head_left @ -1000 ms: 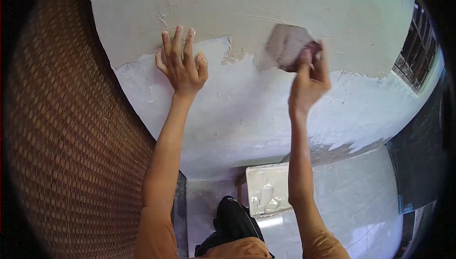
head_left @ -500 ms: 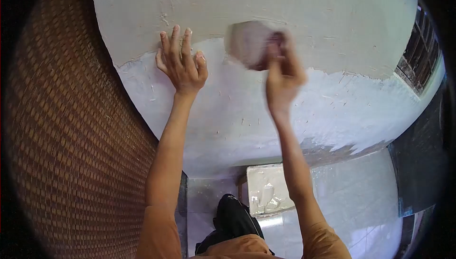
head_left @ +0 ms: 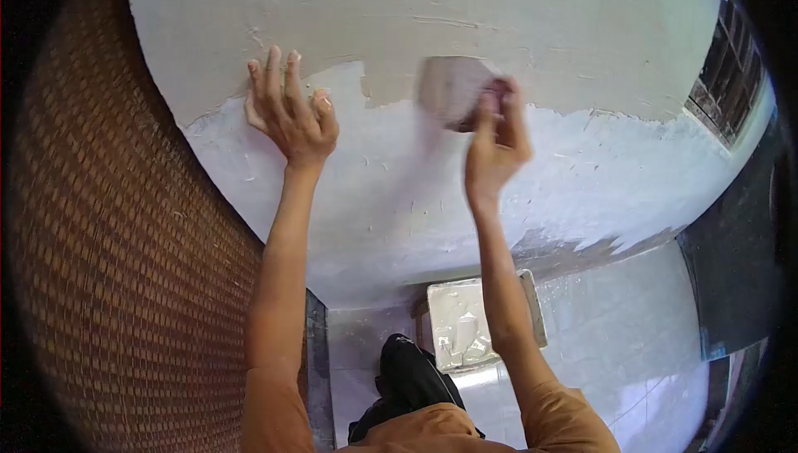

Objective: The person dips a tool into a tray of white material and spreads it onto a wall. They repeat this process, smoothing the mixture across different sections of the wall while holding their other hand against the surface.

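Observation:
My right hand grips a flat grey scraper blade and presses it against the wall, at the line where grey plaster above meets white putty below. The blade is blurred. My left hand lies flat on the wall to the left, fingers spread and pointing up, across the same line. Both arms wear orange sleeves.
A woven brown screen fills the left side. Below, a white tray of putty rests on a stool over pale floor tiles. A barred window is at the far right. My dark trouser leg shows at the bottom.
My right hand swept the scraper leftward along the plaster edge, then slightly down. My left hand stays flat on the wall; the view has shifted a little.

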`<control>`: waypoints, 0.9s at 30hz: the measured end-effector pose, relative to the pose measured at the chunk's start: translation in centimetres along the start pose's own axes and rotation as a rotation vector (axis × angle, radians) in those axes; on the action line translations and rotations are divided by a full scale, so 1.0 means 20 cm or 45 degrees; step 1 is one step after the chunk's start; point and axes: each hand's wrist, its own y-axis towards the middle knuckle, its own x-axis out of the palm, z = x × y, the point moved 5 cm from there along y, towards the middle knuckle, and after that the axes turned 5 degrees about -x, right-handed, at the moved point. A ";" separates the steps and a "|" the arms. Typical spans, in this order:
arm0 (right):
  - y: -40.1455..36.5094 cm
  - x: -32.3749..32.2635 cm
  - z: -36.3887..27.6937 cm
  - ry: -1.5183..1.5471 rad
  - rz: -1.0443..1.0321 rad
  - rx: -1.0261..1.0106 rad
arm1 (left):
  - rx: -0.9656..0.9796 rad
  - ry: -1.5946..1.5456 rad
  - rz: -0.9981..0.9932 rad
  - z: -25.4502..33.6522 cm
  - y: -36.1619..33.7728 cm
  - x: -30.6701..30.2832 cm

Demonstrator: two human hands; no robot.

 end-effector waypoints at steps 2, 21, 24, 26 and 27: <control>0.06 -0.17 -0.02 0.134 0.191 0.148 | 0.017 0.023 -0.010 -0.01 -0.01 -0.01; -0.01 0.03 0.01 -0.043 -0.171 0.074 | 0.054 -0.002 0.014 -0.01 0.01 0.00; 0.12 -0.20 0.00 0.121 0.193 0.129 | 0.060 0.004 -0.026 0.00 0.00 0.00; 0.13 -0.16 -0.08 0.226 0.192 0.076 | 0.052 0.002 -0.051 0.00 0.00 0.00; 0.10 -0.08 -0.07 0.049 0.085 0.033 | 0.054 0.001 -0.050 0.00 0.00 0.00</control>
